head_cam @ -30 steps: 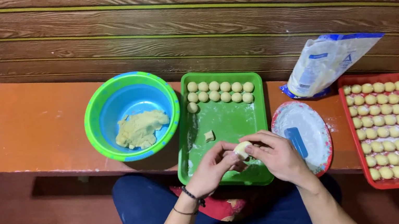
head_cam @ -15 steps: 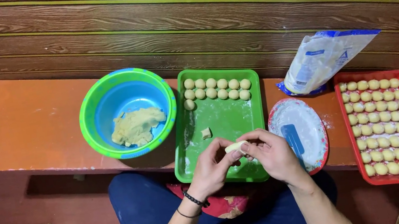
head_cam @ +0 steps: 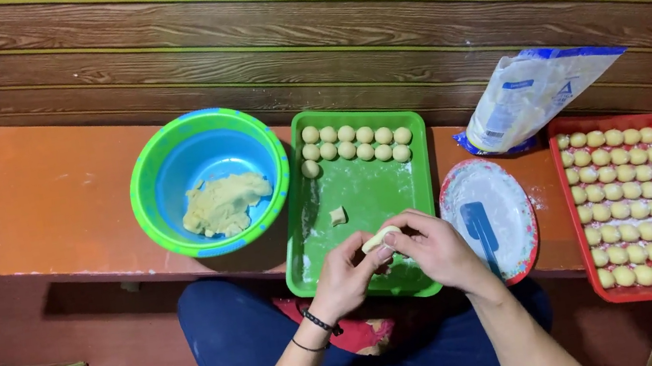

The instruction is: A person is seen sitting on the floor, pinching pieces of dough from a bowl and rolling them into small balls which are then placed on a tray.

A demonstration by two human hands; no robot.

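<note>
At lower centre, over the green tray's (head_cam: 312, 237) near edge, our left hand (head_cam: 346, 276) and right hand (head_cam: 437, 251) pinch a dough piece (head_cam: 377, 239) between their fingers; bare desk (head_cam: 44, 199) lies left.

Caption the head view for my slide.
Both hands, left hand and right hand, pinch a dough piece over a floured green tray.

An orange bench (head_cam: 45, 208) stands against a dark wood-plank wall (head_cam: 320, 29).
</note>
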